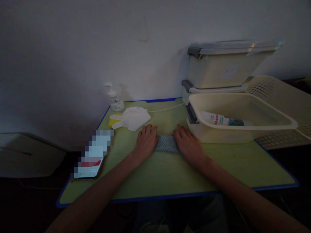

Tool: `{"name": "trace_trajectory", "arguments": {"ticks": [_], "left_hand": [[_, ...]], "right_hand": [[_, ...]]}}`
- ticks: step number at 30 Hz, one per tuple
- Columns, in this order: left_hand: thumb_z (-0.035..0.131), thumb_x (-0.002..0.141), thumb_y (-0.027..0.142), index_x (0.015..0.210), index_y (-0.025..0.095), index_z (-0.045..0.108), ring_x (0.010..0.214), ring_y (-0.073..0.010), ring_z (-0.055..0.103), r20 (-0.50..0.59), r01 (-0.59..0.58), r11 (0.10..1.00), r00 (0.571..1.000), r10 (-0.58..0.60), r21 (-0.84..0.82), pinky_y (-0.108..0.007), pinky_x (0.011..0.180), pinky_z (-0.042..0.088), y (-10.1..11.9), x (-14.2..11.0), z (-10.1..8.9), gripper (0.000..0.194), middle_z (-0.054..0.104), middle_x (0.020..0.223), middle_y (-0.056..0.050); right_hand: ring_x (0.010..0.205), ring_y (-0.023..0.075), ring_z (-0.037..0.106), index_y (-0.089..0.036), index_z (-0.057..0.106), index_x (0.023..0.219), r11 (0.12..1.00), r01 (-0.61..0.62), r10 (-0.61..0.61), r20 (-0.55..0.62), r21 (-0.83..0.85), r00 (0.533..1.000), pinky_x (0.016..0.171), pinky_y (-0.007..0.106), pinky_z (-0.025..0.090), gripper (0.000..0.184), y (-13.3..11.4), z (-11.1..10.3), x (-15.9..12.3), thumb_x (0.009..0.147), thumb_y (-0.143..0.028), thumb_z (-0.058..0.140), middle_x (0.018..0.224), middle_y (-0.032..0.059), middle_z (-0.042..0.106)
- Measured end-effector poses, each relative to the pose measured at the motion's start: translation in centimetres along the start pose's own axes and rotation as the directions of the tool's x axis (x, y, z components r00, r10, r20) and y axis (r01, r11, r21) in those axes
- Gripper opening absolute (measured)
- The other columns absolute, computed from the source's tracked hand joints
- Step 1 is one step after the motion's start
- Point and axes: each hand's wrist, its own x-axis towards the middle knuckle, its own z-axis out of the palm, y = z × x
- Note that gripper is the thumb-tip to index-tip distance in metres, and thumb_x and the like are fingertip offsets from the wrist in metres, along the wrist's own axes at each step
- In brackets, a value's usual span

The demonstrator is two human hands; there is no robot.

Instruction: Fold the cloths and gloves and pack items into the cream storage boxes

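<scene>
A grey knitted strip [167, 144] lies flat on the green tabletop [165, 174] between my hands. At its left end rests my left hand [146, 142], palm down with the fingers stretched forward, its thumb side touching the knitting. My right hand [188, 142] lies the same way over the right end, fingers extended and slightly apart. Both hands cover the ends of the strip, so its full length is hidden. Neither hand's fingers are visibly wrapped round it.
Left stands a phone [93, 155] with a lit, partly blurred screen. Behind are a pump bottle [116, 102] and a white cloth-like piece [136, 118] with yellow beneath. At right sit an open cream bin [218, 135] holding a tube, stacked lidded boxes [216, 69] and a perforated basket [286, 97].
</scene>
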Motion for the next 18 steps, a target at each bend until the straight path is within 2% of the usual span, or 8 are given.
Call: {"name": "trace_trajectory", "arguments": {"ticks": [5,12,15,18], "left_hand": [[0.043,0.085,0.016,0.117,0.011,0.043,0.116,-0.0276,0.041,-0.025,-0.014,0.996,1.000,0.012,-0.091,-0.043,0.091,0.039,-0.4,-0.2,0.8,0.032,0.047,0.121,-0.015],[0.042,0.082,0.008,0.104,0.013,0.049,0.110,-0.0218,0.046,-0.128,-0.065,0.938,0.992,0.023,-0.340,-0.039,0.093,0.041,-0.8,-0.1,0.6,0.023,0.051,0.111,-0.011],[0.041,0.083,0.009,0.102,0.013,0.050,0.110,-0.0224,0.046,-0.170,-0.099,0.937,0.985,0.044,-0.336,-0.040,0.094,0.041,-0.7,-0.2,-0.2,0.021,0.050,0.112,-0.011],[0.041,0.084,0.013,0.103,0.012,0.051,0.113,-0.0246,0.045,-0.180,-0.145,0.952,0.979,0.098,-0.269,-0.043,0.095,0.041,-0.1,-0.8,-1.5,0.021,0.049,0.115,-0.013]], "right_hand": [[0.122,0.0307,0.041,-0.007,0.051,0.116,0.998,-0.007,0.005,0.036,0.070,0.999,0.089,0.041,0.045,0.035,-0.4,0.1,-0.1,0.088,-0.004,0.029,0.134,0.0224,0.042],[0.112,0.0226,0.051,-0.006,0.052,0.110,0.981,0.029,-0.024,-0.031,0.190,0.999,0.091,0.034,0.043,0.029,0.2,1.2,0.2,0.086,-0.003,0.034,0.121,0.0190,0.051],[0.105,0.0221,0.055,-0.008,0.054,0.106,0.982,0.034,-0.027,-0.039,0.188,0.999,0.086,0.033,0.046,0.028,0.6,0.6,0.6,0.086,-0.004,0.035,0.117,0.0166,0.054],[0.108,0.0231,0.054,-0.009,0.055,0.106,0.985,0.052,-0.042,-0.067,0.166,0.997,0.085,0.035,0.048,0.031,0.7,-0.8,0.4,0.085,-0.001,0.033,0.120,0.0166,0.053]]}}
